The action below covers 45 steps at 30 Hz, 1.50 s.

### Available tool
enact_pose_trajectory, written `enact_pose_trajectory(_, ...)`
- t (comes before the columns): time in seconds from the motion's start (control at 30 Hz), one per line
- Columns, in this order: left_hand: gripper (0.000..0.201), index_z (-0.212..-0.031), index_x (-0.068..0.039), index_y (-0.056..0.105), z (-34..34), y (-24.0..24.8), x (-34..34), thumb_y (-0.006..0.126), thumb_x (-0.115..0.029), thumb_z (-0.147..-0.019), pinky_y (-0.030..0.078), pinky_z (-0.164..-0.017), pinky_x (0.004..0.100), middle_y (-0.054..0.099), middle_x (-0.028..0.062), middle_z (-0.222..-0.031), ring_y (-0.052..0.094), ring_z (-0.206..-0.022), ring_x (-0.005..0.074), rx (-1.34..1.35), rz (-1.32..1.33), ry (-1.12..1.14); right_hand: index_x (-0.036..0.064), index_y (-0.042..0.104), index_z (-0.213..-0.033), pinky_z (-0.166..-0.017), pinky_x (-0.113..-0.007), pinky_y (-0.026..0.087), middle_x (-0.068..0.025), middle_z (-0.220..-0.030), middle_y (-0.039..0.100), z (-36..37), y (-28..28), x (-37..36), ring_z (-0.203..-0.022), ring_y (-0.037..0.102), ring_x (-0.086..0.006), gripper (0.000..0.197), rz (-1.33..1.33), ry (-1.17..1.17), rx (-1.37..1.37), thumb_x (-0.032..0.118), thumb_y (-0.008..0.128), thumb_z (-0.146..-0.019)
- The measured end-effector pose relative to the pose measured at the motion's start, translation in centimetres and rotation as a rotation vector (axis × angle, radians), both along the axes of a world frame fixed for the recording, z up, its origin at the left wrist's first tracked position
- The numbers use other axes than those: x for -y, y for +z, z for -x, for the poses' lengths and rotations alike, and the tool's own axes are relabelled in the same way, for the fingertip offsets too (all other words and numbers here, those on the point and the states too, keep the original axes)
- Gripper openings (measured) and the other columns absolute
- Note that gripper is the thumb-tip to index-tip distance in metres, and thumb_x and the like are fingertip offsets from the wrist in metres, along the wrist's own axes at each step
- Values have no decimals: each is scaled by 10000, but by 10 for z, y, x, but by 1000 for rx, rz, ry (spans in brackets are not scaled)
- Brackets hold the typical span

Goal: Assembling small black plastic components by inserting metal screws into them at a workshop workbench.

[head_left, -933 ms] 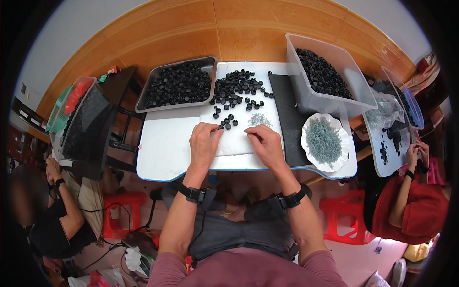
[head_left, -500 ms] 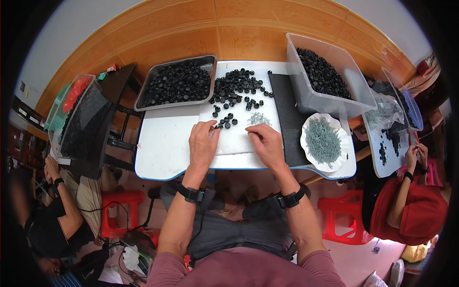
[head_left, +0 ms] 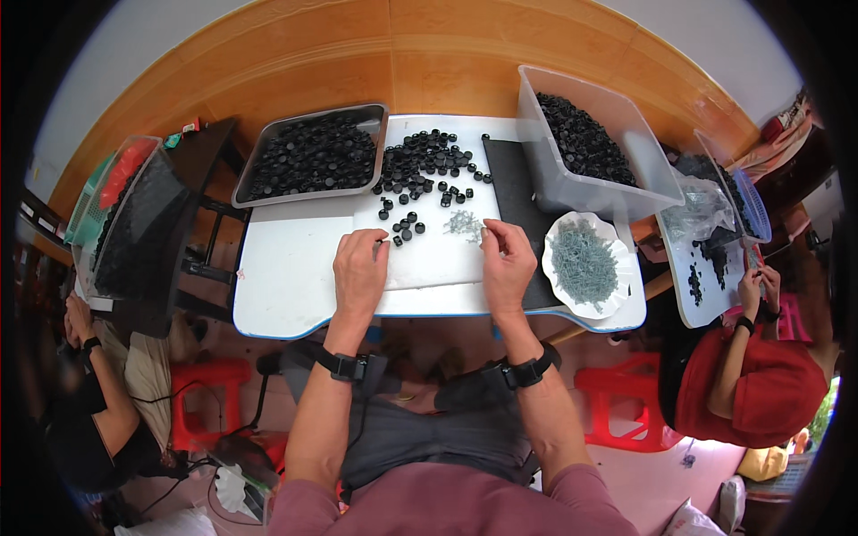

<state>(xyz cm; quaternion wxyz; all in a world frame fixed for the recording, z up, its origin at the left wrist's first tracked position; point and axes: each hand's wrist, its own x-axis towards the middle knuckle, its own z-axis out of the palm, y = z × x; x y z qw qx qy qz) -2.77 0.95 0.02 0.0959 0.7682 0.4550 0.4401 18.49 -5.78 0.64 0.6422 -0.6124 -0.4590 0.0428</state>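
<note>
Black caps point(head_left: 419, 228) loose just beyond and to the right of the left hand point(head_left: 359, 272), the nearest just beside its fingertips; a thicker scatter of them farther out, past both hands. Thumb and fingers of the left hand drawn near each other, tips partly hidden: cannot tell about a cap between them. Thumb and forefinger of the right hand point(head_left: 508, 263) brought close as well; cannot tell about any small piece inside. Just left of the right fingertips, a small heap of pale grey-green pieces point(head_left: 463, 225), on a white sheet point(head_left: 429, 271). Beyond the right hand, a black mat point(head_left: 511, 183); to its right, near, a scalloped white dish point(head_left: 612, 305) full of similar pieces. Past that dish, a clear tub point(head_left: 590, 195) heaped with black parts, walling off the far right reach. Beyond the left hand, a metal tray point(head_left: 308, 196) of black caps, blocking the far left. Well apart to the right, a person in a red top point(head_left: 746, 393), at another white table point(head_left: 702, 299). Well left, a dark side table point(head_left: 192, 174) with a clear bin point(head_left: 134, 237).
</note>
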Motion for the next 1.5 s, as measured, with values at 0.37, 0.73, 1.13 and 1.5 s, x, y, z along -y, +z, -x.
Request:
enact_pose_trajectory(0.37, 242, -1013, -27, 706, 2, 2, 1, 704, 76, -794, 529, -851, 417, 694, 128, -1024, 653, -971, 323, 27, -27, -171, 18, 740, -974, -684, -379, 546, -137, -921, 710, -34, 24, 0, -726, 682, -299, 113, 270, 78, 307, 8, 701, -868)
enact_pose_trajectory(0.73, 203, -980, -22, 700, 3, -5, 2, 782, -49, -797, 496, -890, 425, 658, 128, -1011, 611, -995, 322, 5, 29, 49, 74, 755, -913, -804, -436, 531, -102, -913, 685, -28, 18, -3, -829, 671, -326, 70, 409, 172, 691, 73, 742, -844)
enact_pose_trajectory(1.13, 213, -1039, -25, 728, 3, 3, 4, 775, -57, -834, 561, -788, 382, 736, 117, -974, 687, -883, 276, 118, -24, -77, 14, 763, -1046, -666, -308, 532, -111, -891, 736, -12, 19, -7, -696, 664, -149, 161, 246, 239, 49, 20, 684, -907)
enact_pose_trajectory(1.5, 225, -1083, -29, 747, -12, 2, 17, 763, -58, -860, 565, -743, 307, 740, 100, -967, 693, -801, 184, 313, 282, -250, -14, 744, -1115, -593, -241, 500, -62, -868, 717, 36, -3, -19, -655, 642, -91, 199, 219, 541, -319, -11, 648, -941)
